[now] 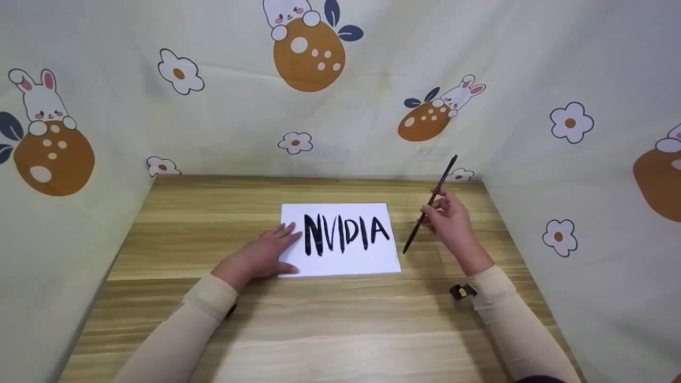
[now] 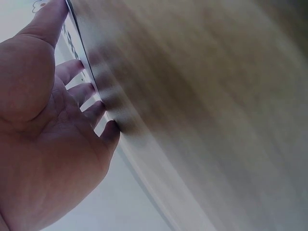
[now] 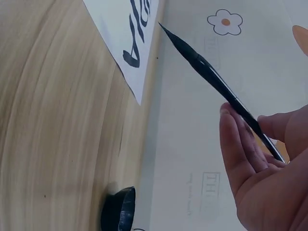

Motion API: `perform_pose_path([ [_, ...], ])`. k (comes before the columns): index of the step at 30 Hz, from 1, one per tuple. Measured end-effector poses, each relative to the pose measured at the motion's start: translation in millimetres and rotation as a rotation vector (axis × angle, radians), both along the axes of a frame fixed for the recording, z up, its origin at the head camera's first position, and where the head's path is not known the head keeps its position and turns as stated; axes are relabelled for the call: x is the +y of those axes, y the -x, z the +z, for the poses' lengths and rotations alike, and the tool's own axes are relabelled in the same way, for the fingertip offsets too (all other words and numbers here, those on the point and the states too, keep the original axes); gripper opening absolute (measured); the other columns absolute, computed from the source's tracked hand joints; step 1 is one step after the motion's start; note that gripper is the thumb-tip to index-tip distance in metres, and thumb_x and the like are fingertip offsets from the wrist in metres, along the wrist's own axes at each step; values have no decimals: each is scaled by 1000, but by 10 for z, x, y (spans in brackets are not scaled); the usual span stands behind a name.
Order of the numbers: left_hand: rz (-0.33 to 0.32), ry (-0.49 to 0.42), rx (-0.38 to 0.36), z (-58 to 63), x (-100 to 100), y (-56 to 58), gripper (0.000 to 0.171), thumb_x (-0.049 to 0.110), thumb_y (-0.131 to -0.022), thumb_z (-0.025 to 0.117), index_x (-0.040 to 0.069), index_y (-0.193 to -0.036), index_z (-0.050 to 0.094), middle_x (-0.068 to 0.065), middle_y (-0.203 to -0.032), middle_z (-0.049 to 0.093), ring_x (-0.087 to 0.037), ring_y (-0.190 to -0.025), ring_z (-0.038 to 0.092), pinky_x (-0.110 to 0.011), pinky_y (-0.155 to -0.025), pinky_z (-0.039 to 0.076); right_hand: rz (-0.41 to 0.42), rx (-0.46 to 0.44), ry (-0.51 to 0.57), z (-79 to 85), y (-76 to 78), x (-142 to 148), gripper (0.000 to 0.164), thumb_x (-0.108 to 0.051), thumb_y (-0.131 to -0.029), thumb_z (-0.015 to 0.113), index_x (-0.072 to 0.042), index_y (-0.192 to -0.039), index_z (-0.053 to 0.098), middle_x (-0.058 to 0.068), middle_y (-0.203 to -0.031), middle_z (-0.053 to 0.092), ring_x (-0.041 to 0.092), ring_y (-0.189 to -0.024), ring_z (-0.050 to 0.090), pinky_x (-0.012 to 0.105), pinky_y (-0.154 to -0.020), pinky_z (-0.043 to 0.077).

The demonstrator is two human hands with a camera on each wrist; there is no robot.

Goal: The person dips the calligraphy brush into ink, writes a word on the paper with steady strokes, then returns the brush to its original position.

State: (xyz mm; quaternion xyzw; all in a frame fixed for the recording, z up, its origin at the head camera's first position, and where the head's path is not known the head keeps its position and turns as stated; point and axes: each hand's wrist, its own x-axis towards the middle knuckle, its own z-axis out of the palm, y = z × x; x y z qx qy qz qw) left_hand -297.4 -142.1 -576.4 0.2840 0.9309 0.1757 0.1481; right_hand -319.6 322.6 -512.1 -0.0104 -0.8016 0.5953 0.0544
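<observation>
A white sheet of paper [image 1: 340, 265] lies on the wooden table, with NVIDIA painted on it in thick black letters [image 1: 314, 236]. On its left edge rests my left hand [image 1: 266, 251], fingers spread and thumb near the lower left corner. In the left wrist view the fingers [image 2: 82, 94] look straight along the sheet's edge. To the right of the paper, my right hand [image 1: 449, 221] pinches a dark, slender paintbrush [image 1: 413, 235] between thumb and fingers. The brush slants, its pointed black bristles [image 3: 175, 39] downward and apart from the paper.
A small black cup-like object [image 3: 118, 209] stands on the table, partly cut off in the right wrist view; I cannot make it out in the head view. Patterned cloth [image 1: 229, 122] with rabbits and flowers encloses the wooden table [image 1: 319, 330] at the back and sides.
</observation>
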Motion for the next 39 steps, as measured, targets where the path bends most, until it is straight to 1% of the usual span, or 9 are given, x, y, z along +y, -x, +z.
perform_pose_path([
  [6, 8, -5, -14, 18, 3, -9, 96, 54, -101, 77, 9, -174, 34, -16, -183, 17, -46, -168, 15, -72, -131, 17, 9, -46, -91, 84, 11, 162, 27, -9, -110, 66, 4, -133, 66, 15, -100, 67, 19, -68, 76, 30, -60, 65],
  [11, 17, -5, -16, 13, 5, -9, 96, 55, -101, 77, 11, -174, 34, -15, -184, 16, -44, -168, 15, -72, -131, 16, 29, -82, -164, 144, 62, 328, 30, -13, -109, 67, 9, -129, 68, 21, -99, 70, 15, -64, 72, 35, -64, 67],
  [16, 15, -17, -1, -9, -2, -4, 95, 53, -100, 79, 10, -173, 37, -16, -183, 19, -46, -167, 17, -74, -130, 19, 62, -176, -227, 184, 143, 521, 45, -16, -111, 65, 9, -148, 58, 14, -94, 68, 18, -63, 70, 35, -62, 66],
  [19, 0, -28, 21, -12, -7, 1, 94, 51, -100, 80, 7, -172, 38, -19, -182, 21, -49, -166, 19, -75, -128, 22, 75, -218, -276, 201, 192, 643, 57, -17, -111, 64, 5, -160, 47, 16, -96, 68, 22, -66, 72, 34, -61, 65],
  [21, -10, -29, 31, -7, -9, 2, 93, 51, -100, 79, 6, -171, 39, -21, -181, 23, -50, -165, 21, -76, -128, 23, 74, -238, -309, 210, 216, 714, 59, -17, -110, 64, 5, -162, 44, 18, -99, 69, 24, -67, 73, 36, -63, 66],
  [26, -6, -19, 24, 9, 0, -7, 93, 52, -101, 79, 7, -172, 38, -20, -182, 22, -50, -166, 19, -75, -128, 21, 61, -311, -387, 189, 292, 886, 48, -18, -109, 60, 7, -148, 48, 21, -109, 67, 18, -66, 70, 46, -72, 69],
  [29, -2, -19, 13, 24, 4, -15, 93, 51, -101, 78, 7, -172, 37, -20, -182, 21, -50, -166, 18, -75, -129, 19, 60, -346, -439, 177, 345, 981, 40, -19, -108, 58, 7, -138, 51, 24, -112, 67, 18, -67, 70, 46, -73, 69],
  [37, -7, -26, 9, 11, 7, -2, 94, 52, -101, 78, 6, -172, 37, -21, -182, 21, -49, -166, 18, -74, -130, 19, 98, -376, -571, 175, 480, 1146, 37, -21, -109, 54, 9, -130, 61, 17, -103, 69, 27, -77, 73, 48, -78, 68],
  [39, -5, -24, 6, 5, 6, 5, 94, 52, -102, 77, 7, -173, 37, -20, -182, 21, -49, -167, 17, -73, -130, 19, 107, -372, -589, 176, 514, 1156, 32, -20, -109, 54, 8, -123, 64, 15, -99, 68, 26, -76, 73, 47, -77, 68],
])
